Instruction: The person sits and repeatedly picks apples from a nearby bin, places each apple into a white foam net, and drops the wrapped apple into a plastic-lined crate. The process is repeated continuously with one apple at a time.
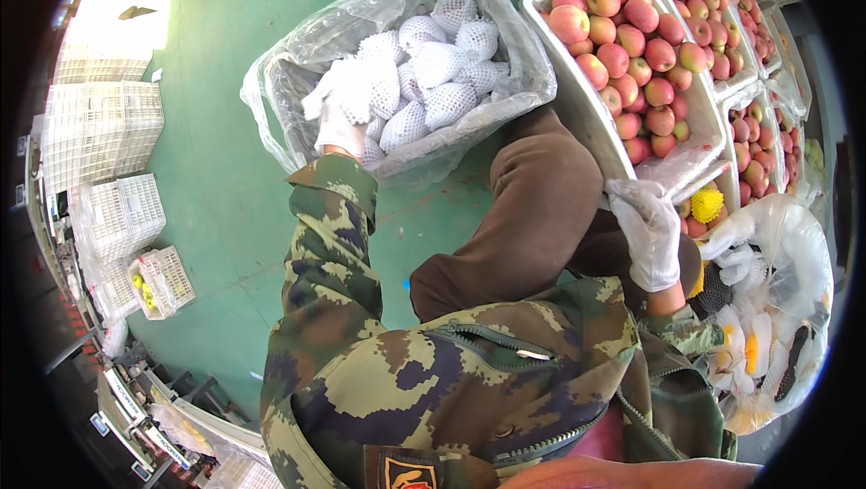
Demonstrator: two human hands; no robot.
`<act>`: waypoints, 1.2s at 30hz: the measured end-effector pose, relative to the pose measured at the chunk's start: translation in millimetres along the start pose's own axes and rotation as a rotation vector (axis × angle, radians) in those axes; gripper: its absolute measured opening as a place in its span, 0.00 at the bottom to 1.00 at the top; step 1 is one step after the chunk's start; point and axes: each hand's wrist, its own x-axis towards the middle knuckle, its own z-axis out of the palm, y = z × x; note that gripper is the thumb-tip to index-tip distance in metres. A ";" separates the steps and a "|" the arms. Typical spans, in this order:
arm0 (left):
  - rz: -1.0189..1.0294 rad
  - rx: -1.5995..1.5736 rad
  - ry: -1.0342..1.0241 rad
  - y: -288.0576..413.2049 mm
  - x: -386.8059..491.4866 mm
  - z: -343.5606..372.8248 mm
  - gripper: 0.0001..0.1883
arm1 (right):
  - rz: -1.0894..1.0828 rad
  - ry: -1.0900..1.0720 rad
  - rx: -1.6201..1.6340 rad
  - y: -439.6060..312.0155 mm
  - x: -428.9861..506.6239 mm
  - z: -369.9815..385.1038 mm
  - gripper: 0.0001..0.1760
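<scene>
My left hand, in a white glove, reaches into a plastic-lined crate of fruit in white foam nets. Its fingers are around one netted fruit at the crate's left side; glare blurs the fingertips. My right hand, also gloved in white, is at the near end of a white crate heaped with bare red-and-yellow apples. The fingers bend over the rim there, and their tips are hidden. Both crates stand in front of me, side by side.
More apple crates stand at the right. A clear bag of foam nets sits beside my right arm, near a yellow foam net. White lattice crates are stacked at the left on the green floor. My bent knee lies between both hands.
</scene>
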 end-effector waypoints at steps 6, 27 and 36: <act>-0.633 -0.260 0.245 -33.4 -14.8 49.9 0.28 | 0.192 -0.150 -0.118 14.6 -14.9 -4.3 0.12; -1.056 -0.712 -0.326 -66.9 19.0 72.0 0.40 | 0.397 -0.232 0.085 84.8 -62.4 -46.4 0.20; -0.941 -1.693 -0.053 71.8 61.7 -47.3 0.34 | 0.477 0.746 -0.157 178.0 -127.1 -160.5 0.22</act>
